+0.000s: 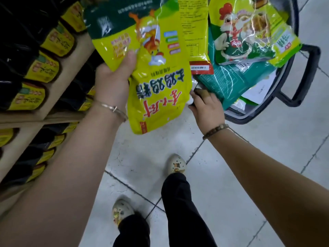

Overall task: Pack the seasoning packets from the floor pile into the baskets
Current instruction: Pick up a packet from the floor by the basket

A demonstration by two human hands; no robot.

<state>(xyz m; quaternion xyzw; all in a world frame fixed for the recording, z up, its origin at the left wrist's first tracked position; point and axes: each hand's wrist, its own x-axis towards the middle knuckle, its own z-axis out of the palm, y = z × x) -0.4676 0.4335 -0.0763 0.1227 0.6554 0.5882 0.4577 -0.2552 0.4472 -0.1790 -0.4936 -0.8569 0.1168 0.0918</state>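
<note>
Glossy yellow plastic seasoning packets (pixel 156 82) sit bunched in the left hand (pixel 114 77), its fingers (pixel 130 57) clamped on them, likely for loading. Just right, the right hand (pixel 206 107) grips the dark plastic basket (pixel 300 73) at its near edge, probably steadying it; green packets (pixel 240 41) lie inside.

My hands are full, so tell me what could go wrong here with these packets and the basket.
The left hand pinches a fanned bunch of yellow packets under its thumb; one may slip out. The basket is heaped, and the rooster packet on top overhangs its rim, so it could slide off if the right hand tugs the basket.
</note>
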